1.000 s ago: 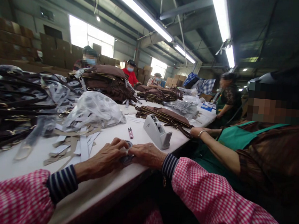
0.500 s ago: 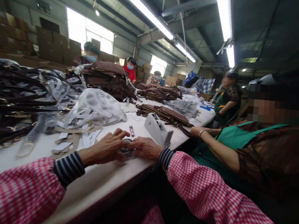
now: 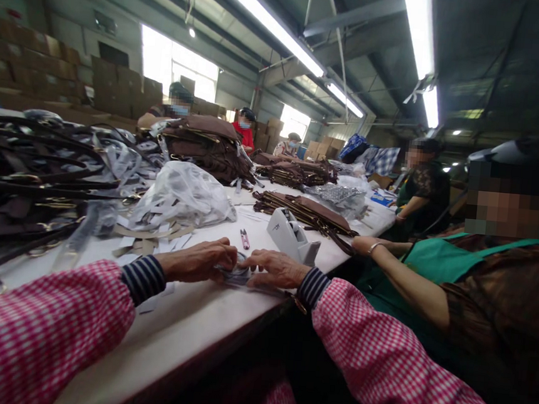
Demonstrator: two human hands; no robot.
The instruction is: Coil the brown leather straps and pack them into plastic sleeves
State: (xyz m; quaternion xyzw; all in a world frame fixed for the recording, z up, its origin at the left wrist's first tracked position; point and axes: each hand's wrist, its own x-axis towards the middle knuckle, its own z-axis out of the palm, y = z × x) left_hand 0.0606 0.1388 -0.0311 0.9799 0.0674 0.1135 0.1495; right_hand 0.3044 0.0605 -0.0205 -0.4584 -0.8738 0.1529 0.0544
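Both grips pinch one small grey piece (image 3: 239, 277) against the white surface (image 3: 202, 322): left hand (image 3: 200, 262), right hand (image 3: 275, 268), near a tape dispenser (image 3: 292, 235).

The worktop (image 3: 202, 322) is a long white surface running away from the viewer. Lying directly on it: a heap of dark straps with metal rings (image 3: 30, 187) at the left, a clear plastic bag (image 3: 185, 194), loose paper strips (image 3: 153, 233), small pink snips (image 3: 245, 239), a grey tape dispenser (image 3: 292, 235), and stacks of brown bags (image 3: 306, 211) farther along.
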